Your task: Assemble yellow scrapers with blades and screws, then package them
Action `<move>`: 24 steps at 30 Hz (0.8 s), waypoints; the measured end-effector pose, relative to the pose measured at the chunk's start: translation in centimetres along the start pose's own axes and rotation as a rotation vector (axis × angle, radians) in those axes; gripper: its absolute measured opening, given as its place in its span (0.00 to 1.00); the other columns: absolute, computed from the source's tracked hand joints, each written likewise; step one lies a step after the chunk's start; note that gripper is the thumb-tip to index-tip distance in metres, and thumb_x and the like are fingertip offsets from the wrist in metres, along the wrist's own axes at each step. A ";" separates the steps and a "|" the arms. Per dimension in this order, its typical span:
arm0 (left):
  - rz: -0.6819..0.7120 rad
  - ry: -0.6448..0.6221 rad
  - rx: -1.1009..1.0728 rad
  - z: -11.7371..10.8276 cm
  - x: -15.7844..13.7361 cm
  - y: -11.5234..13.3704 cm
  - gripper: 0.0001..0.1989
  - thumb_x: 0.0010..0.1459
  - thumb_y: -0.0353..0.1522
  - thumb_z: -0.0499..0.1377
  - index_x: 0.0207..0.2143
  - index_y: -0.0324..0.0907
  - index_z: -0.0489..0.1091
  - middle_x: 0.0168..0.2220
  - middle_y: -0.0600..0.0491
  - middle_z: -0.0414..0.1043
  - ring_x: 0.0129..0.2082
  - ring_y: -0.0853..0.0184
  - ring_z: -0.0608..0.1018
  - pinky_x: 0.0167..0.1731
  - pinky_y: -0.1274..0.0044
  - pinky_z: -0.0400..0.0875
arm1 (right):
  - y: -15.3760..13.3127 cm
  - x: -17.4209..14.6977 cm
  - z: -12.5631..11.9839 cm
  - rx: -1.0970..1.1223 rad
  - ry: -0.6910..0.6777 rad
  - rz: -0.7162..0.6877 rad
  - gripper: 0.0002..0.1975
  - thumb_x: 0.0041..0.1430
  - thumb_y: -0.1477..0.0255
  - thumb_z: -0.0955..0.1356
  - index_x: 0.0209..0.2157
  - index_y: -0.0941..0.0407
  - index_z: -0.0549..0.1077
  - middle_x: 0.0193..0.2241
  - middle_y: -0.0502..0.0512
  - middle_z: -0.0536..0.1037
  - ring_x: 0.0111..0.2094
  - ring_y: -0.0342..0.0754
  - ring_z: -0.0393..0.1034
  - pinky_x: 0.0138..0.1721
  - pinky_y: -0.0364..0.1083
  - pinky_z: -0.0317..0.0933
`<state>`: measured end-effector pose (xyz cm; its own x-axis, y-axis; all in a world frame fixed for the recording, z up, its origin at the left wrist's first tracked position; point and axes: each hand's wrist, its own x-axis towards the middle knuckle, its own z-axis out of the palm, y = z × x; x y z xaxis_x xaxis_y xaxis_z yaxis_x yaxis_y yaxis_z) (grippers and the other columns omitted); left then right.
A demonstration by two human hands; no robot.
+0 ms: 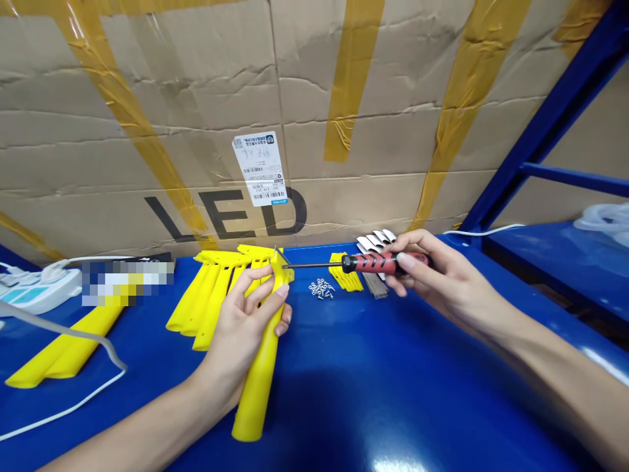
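My left hand (246,321) is wrapped around a yellow plastic scraper-like handle (258,387), its narrow head tilted up and a thin metal edge showing at the top. My right hand (437,265) grips a red-and-black screwdriver (373,263), held level. The screwdriver's shaft points left, and its tip meets the side of the yellow head; any screw at that spot is too small to make out. Below the shaft lies a small heap of screws (321,288). Behind my right fingers are small yellow plates (346,272) and shiny metal blades (376,241).
More yellow handles (206,301) lie in a row behind my left hand, and others (81,347) at the far left. A power strip (44,292) and white cable (111,351) are at the left. A large cardboard box (314,85) stands behind the blue table (373,393).
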<state>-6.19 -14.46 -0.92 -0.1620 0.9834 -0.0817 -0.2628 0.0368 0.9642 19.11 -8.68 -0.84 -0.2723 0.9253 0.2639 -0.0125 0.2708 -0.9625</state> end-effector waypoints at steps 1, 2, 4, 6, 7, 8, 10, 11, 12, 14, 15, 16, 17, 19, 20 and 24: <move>-0.005 -0.005 0.002 0.0 0.0 0.0 0.23 0.49 0.32 0.72 0.42 0.45 0.63 0.27 0.61 0.67 0.19 0.77 0.69 0.21 0.82 0.62 | 0.0 0.0 0.0 -0.055 0.030 0.005 0.14 0.63 0.57 0.69 0.40 0.52 0.67 0.27 0.47 0.71 0.18 0.39 0.65 0.18 0.41 0.59; -0.009 -0.013 0.005 0.0 0.0 -0.1 0.23 0.49 0.32 0.72 0.42 0.45 0.63 0.28 0.60 0.67 0.18 0.77 0.69 0.21 0.82 0.62 | 0.1 0.0 0.0 -0.105 0.060 0.015 0.15 0.66 0.54 0.66 0.38 0.52 0.67 0.23 0.46 0.69 0.14 0.38 0.60 0.14 0.40 0.52; -0.007 -0.024 0.008 0.0 0.0 -0.1 0.23 0.50 0.32 0.72 0.42 0.45 0.63 0.28 0.60 0.67 0.18 0.77 0.69 0.21 0.82 0.62 | 0.1 0.0 0.1 -0.128 0.079 0.037 0.17 0.67 0.52 0.63 0.37 0.52 0.66 0.23 0.46 0.70 0.14 0.37 0.59 0.14 0.40 0.51; 0.003 -0.017 0.009 -0.1 0.1 -0.1 0.22 0.51 0.32 0.71 0.42 0.45 0.62 0.27 0.61 0.66 0.19 0.77 0.69 0.21 0.83 0.62 | 0.0 0.0 0.1 -0.042 0.018 0.033 0.15 0.63 0.55 0.69 0.40 0.52 0.67 0.30 0.50 0.74 0.22 0.41 0.68 0.22 0.42 0.63; 0.009 -0.013 0.010 -0.1 0.1 -0.1 0.21 0.51 0.32 0.71 0.42 0.45 0.62 0.27 0.61 0.66 0.19 0.77 0.69 0.21 0.83 0.62 | -0.1 0.0 0.0 0.011 -0.014 0.027 0.15 0.60 0.58 0.72 0.41 0.52 0.68 0.33 0.50 0.74 0.26 0.42 0.70 0.27 0.44 0.67; 0.013 -0.012 0.012 -0.1 0.1 -0.1 0.21 0.51 0.32 0.71 0.42 0.45 0.62 0.28 0.61 0.66 0.19 0.77 0.69 0.21 0.83 0.62 | -0.2 0.0 0.0 0.044 -0.028 0.021 0.16 0.58 0.60 0.73 0.42 0.51 0.68 0.34 0.50 0.74 0.28 0.43 0.71 0.29 0.44 0.68; 0.013 -0.023 0.016 0.0 0.1 -0.1 0.21 0.52 0.32 0.70 0.42 0.45 0.62 0.29 0.60 0.68 0.19 0.78 0.69 0.21 0.83 0.62 | -0.1 0.1 -0.1 0.014 0.007 0.030 0.15 0.59 0.59 0.72 0.40 0.51 0.67 0.28 0.48 0.73 0.22 0.40 0.67 0.22 0.41 0.62; 0.008 -0.034 0.019 0.1 0.0 -0.2 0.21 0.52 0.32 0.70 0.42 0.45 0.62 0.30 0.60 0.68 0.19 0.78 0.69 0.20 0.83 0.62 | -0.1 0.1 -0.1 -0.035 0.049 0.036 0.15 0.62 0.56 0.70 0.38 0.52 0.67 0.24 0.46 0.70 0.17 0.38 0.62 0.17 0.39 0.55; 0.002 -0.044 0.021 0.1 0.0 -0.2 0.21 0.52 0.32 0.70 0.42 0.45 0.62 0.30 0.59 0.69 0.18 0.78 0.69 0.20 0.83 0.62 | 0.0 0.2 -0.2 -0.083 0.090 0.043 0.15 0.64 0.54 0.67 0.37 0.52 0.66 0.21 0.45 0.68 0.13 0.36 0.57 0.13 0.39 0.48; -0.003 -0.050 0.023 0.2 -0.1 -0.2 0.21 0.53 0.32 0.70 0.42 0.45 0.62 0.29 0.60 0.68 0.18 0.78 0.69 0.20 0.83 0.61 | 0.0 0.2 -0.2 -0.105 0.113 0.053 0.16 0.65 0.53 0.65 0.36 0.53 0.67 0.22 0.45 0.68 0.13 0.36 0.57 0.13 0.39 0.47; -0.002 -0.046 0.025 0.2 -0.2 -0.2 0.21 0.53 0.32 0.70 0.42 0.45 0.62 0.29 0.60 0.68 0.18 0.78 0.69 0.20 0.83 0.62 | 0.0 0.2 -0.2 -0.070 0.088 0.050 0.15 0.64 0.54 0.67 0.37 0.52 0.67 0.25 0.47 0.71 0.16 0.38 0.62 0.15 0.40 0.53; 0.005 -0.039 0.025 0.2 -0.2 -0.2 0.21 0.53 0.32 0.70 0.42 0.45 0.62 0.28 0.61 0.67 0.18 0.78 0.69 0.21 0.83 0.62 | -0.1 0.2 -0.2 -0.021 0.048 0.042 0.15 0.62 0.56 0.70 0.38 0.52 0.68 0.29 0.49 0.73 0.21 0.40 0.67 0.20 0.41 0.60; 0.011 -0.030 0.025 0.1 -0.2 -0.2 0.21 0.53 0.32 0.70 0.42 0.45 0.62 0.28 0.61 0.67 0.19 0.78 0.69 0.21 0.83 0.62 | -0.2 0.2 -0.2 0.017 0.009 0.033 0.15 0.59 0.58 0.72 0.40 0.52 0.69 0.32 0.51 0.74 0.25 0.42 0.70 0.24 0.43 0.65; 0.015 -0.023 0.026 0.0 -0.2 -0.2 0.21 0.53 0.32 0.70 0.42 0.46 0.62 0.28 0.61 0.67 0.19 0.78 0.69 0.21 0.83 0.62 | -0.2 0.1 -0.1 0.001 -0.018 0.010 0.15 0.59 0.59 0.73 0.41 0.52 0.68 0.29 0.49 0.73 0.24 0.42 0.69 0.24 0.42 0.63; 0.011 -0.025 0.027 0.0 -0.2 -0.2 0.21 0.53 0.32 0.70 0.42 0.46 0.62 0.28 0.61 0.67 0.19 0.78 0.69 0.21 0.82 0.62 | -0.2 0.1 -0.1 -0.049 0.001 0.010 0.15 0.61 0.58 0.71 0.40 0.52 0.68 0.25 0.47 0.71 0.20 0.40 0.65 0.19 0.41 0.58; 0.001 -0.028 0.026 -0.1 -0.1 -0.1 0.22 0.52 0.33 0.71 0.42 0.46 0.62 0.27 0.61 0.67 0.19 0.77 0.69 0.21 0.82 0.62 | 0.0 0.1 0.0 -0.101 0.034 0.046 0.16 0.66 0.53 0.64 0.37 0.52 0.66 0.22 0.46 0.69 0.16 0.39 0.61 0.16 0.41 0.53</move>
<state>-6.21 -14.54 -1.06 -0.1358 0.9880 -0.0741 -0.2373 0.0402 0.9706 19.14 -8.60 -0.82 -0.2372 0.9454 0.2234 0.0968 0.2519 -0.9629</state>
